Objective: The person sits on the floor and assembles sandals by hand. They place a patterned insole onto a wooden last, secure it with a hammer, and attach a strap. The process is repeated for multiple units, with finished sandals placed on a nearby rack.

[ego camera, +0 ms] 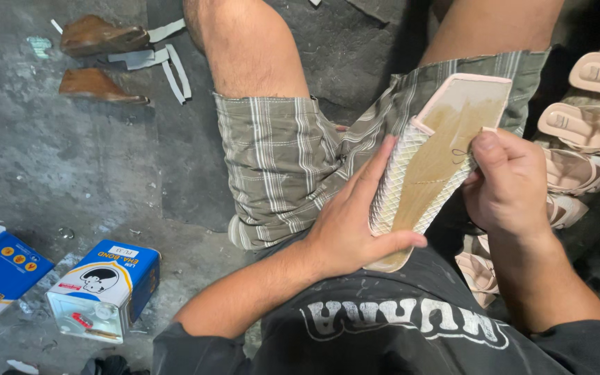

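Note:
A pale pink shoe sole (439, 146) lies over my lap, underside up, with a white diamond-patterned tread and a tan glue-stained strip along its middle. My left hand (352, 222) grips its near end, thumb under the tip and fingers flat along the left edge. My right hand (505, 184) holds the right edge, thumb pressed on the tread near a thin dark thread.
A row of pink sandals (592, 125) lines the right side of the floor. A blue and white adhesive tin (105, 288) and a second blue tin (1, 271) sit at lower left. Two brown wooden heels (95, 59) and white strips lie at upper left on the concrete.

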